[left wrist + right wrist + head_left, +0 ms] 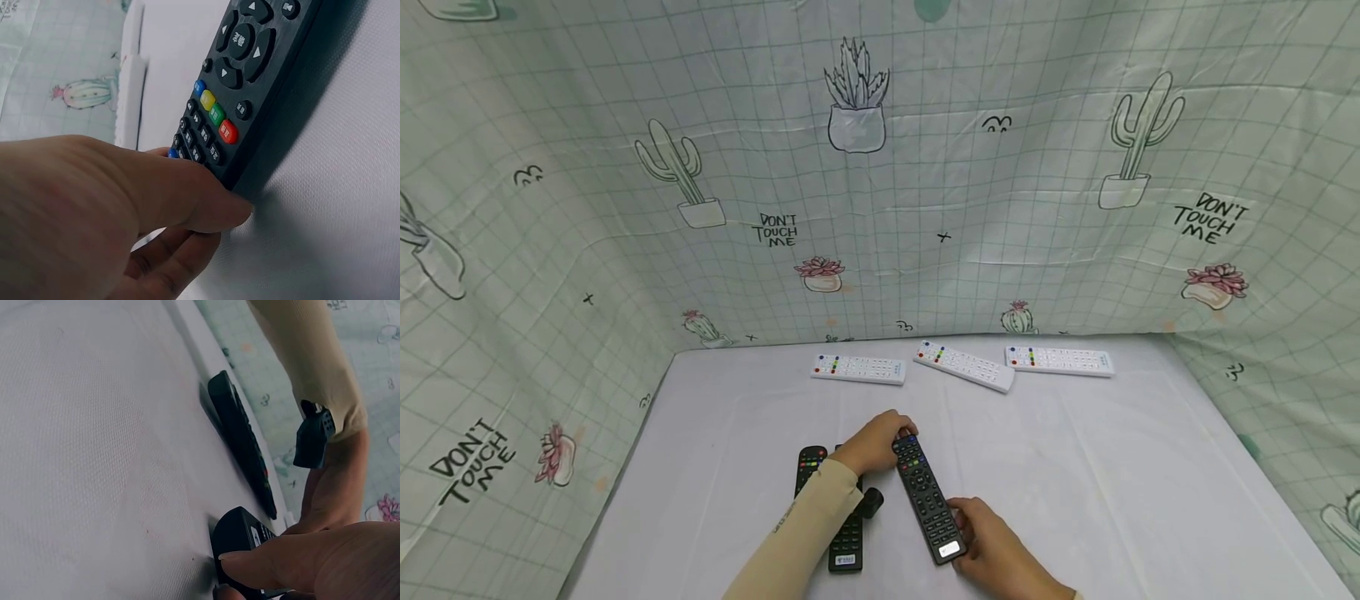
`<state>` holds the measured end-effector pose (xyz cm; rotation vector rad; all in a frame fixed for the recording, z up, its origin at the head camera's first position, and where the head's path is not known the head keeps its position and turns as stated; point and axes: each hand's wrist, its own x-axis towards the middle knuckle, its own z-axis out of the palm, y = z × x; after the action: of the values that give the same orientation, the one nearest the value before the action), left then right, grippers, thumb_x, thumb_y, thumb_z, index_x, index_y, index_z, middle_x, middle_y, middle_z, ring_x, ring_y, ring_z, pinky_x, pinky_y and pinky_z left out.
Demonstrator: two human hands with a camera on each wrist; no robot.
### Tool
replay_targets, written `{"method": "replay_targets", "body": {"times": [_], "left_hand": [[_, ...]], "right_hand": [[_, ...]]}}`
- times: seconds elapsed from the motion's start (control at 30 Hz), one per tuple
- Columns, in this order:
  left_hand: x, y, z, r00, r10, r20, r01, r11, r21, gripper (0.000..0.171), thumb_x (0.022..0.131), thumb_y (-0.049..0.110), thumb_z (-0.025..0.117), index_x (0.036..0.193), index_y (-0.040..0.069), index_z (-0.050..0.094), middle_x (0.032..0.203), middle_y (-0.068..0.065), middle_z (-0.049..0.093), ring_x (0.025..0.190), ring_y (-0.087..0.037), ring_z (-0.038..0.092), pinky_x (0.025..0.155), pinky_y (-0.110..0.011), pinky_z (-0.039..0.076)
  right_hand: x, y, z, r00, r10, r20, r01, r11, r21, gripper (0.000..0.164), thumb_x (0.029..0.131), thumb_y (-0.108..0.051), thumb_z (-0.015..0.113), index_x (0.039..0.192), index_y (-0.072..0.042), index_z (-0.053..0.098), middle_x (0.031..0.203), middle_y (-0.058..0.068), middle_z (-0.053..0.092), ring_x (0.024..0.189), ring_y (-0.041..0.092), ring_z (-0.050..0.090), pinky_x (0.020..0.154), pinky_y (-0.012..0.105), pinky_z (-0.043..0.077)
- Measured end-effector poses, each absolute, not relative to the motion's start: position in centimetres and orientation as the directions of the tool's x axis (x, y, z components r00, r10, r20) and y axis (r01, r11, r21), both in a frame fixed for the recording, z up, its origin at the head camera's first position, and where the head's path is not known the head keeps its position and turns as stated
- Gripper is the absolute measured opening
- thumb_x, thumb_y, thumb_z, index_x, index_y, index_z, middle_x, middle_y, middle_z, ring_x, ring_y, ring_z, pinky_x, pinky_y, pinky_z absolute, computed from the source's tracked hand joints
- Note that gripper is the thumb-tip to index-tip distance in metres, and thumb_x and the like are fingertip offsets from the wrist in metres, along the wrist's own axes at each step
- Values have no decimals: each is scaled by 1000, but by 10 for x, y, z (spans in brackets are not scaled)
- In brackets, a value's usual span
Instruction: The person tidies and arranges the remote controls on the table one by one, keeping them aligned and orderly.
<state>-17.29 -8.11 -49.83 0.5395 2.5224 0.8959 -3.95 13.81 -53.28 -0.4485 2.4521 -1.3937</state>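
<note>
A black remote control (pixel 928 500) slants across the middle of the white table, its buttons facing up. My left hand (pixel 876 442) pinches its far end, the thumb (pixel 212 209) at the corner by the coloured buttons and the fingers curled beneath. At the near end, by the pale label, my right hand (pixel 992 542) grips the same remote, with the thumb (pixel 250 567) against its edge. Two more black remotes, one farther left (pixel 811 460) and one nearer (pixel 846 537), lie partly hidden under my left forearm.
Along the back of the table lie three white remotes: left (pixel 859 369), middle (pixel 964 367) and right (pixel 1060 361). The middle one is angled, its near end close to the right one. A patterned curtain (pixel 925 192) rises behind the table and along both sides.
</note>
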Motion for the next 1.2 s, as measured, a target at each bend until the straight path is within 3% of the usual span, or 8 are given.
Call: {"method": "replay_targets", "body": {"times": [0.8, 1.2], "left_hand": [[-172, -87, -492, -795, 557, -238, 333, 730, 597, 51, 79, -23, 69, 124, 1, 71, 114, -11, 64, 108, -24, 59, 107, -44, 50], [-171, -95, -494, -778, 575, -254, 354, 735, 579, 51, 80, -24, 68, 124, 2, 71, 118, -11, 65, 112, -25, 61, 110, -45, 49]], "right_hand": [[-34, 114, -530, -879, -453, -150, -39, 381, -924, 80, 69, 17, 75, 142, 23, 42, 99, 6, 54, 77, 6, 54, 66, 23, 55], [-29, 101, -533, -871, -479, -108, -62, 325, -944, 85, 67, 20, 73, 145, 23, 38, 99, 5, 53, 77, 3, 54, 66, 23, 54]]}}
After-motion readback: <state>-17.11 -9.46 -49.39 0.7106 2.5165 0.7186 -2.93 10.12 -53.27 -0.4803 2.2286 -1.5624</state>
